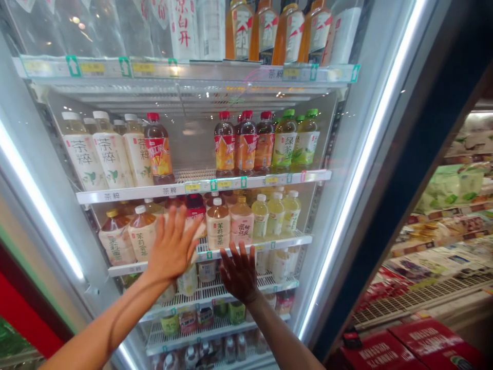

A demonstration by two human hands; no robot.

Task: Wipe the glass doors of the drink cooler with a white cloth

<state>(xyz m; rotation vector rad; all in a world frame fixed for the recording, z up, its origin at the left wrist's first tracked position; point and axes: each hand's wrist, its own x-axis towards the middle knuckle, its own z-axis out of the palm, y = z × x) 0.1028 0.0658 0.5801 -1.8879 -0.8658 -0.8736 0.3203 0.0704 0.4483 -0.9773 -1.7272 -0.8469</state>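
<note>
My left hand [172, 247] is open, fingers spread and pointing up, flat against the glass door [346, 154] of a drinks cooler. It covers tea bottles [217, 222] on the third shelf down. My right hand [239, 275] is also open with fingers spread, just right of and below the left, in front of the wire shelf [277, 281]. Neither hand holds anything. Behind the glass stand rows of bottles: white-labelled tea [110, 154], red-capped iced tea [158, 151] and green-capped green tea [285, 141].
The cooler's dark door frame [408, 169] runs diagonally on the right, with a bright light strip [365, 154] beside it. An open chiller with packaged goods [442, 257] lies at right, and red cartons [404, 349] sit at the lower right. A red panel [23, 313] is at left.
</note>
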